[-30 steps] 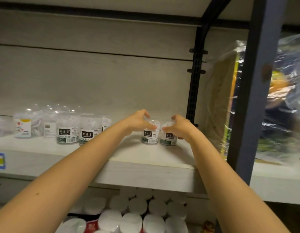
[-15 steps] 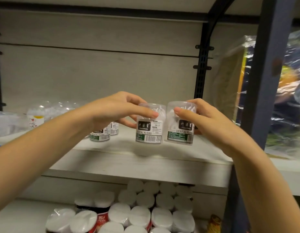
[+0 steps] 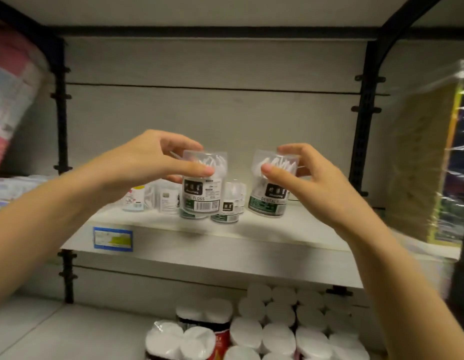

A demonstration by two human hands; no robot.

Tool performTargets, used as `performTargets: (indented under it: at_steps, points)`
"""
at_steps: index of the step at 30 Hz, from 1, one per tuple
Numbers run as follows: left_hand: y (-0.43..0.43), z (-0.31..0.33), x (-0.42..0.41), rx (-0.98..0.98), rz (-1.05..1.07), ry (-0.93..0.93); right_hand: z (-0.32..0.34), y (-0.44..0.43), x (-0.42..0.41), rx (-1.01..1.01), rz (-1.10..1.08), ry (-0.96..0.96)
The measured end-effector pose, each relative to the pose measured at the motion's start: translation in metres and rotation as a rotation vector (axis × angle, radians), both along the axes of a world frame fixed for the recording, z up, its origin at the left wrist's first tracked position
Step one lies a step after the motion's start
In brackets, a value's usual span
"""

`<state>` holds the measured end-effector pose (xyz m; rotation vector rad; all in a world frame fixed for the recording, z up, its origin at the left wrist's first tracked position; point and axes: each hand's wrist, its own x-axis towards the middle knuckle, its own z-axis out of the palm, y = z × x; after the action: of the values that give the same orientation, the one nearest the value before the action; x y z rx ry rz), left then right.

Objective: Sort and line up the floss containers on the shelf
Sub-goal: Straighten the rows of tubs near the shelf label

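Observation:
Two clear round floss containers with black, white and green labels are held up above the white shelf (image 3: 251, 245). My left hand (image 3: 150, 162) grips the top of the left container (image 3: 203, 193). The right container (image 3: 270, 201) hangs from my right hand (image 3: 306, 175), whose thumb and fingers pinch its lid. A gap separates the two containers. Behind and below them, more floss containers (image 3: 227, 206) stand grouped on the shelf, partly hidden by the left one.
Small white-labelled packs (image 3: 151, 200) stand left of the group. A blue price tag (image 3: 112, 237) is on the shelf's front edge. Black uprights (image 3: 363, 120) flank the bay. A plastic-wrapped bundle (image 3: 428, 157) fills the right. White-capped jars (image 3: 272, 328) crowd the shelf below.
Both hands lifted their containers off the shelf's right side and carried them left toward the group. The two containers, side by side half a second ago, are now apart.

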<state>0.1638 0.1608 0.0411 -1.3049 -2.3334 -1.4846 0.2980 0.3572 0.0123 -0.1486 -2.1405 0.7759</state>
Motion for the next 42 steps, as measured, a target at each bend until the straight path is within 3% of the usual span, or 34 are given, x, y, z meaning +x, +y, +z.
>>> performTargets:
  at_steps: [8, 21, 29, 33, 35, 42]
  points:
    - [-0.016, -0.024, -0.068, -0.007, -0.008, 0.093, -0.023, -0.052, -0.069, -0.047, -0.151, -0.043]
    - [-0.004, -0.048, -0.089, -0.099, -0.077, 0.274, -0.028, -0.057, -0.075, 0.054, -0.321, -0.239]
    - [-0.001, -0.05, -0.089, -0.131, -0.05, 0.345, -0.033, -0.057, -0.075, 0.182, -0.378, -0.221]
    - [-0.041, -0.026, -0.105, 0.028, 0.065, 0.396, -0.014, -0.077, -0.076, 0.307, -0.342, -0.016]
    - [-0.064, -0.008, -0.121, 0.064, 0.116, 0.394, 0.003, -0.09, -0.086, 0.349, -0.284, -0.011]
    - [-0.081, 0.016, -0.178, -0.363, 0.066, 0.347, 0.044, -0.111, -0.162, 0.469, -0.189, -0.399]
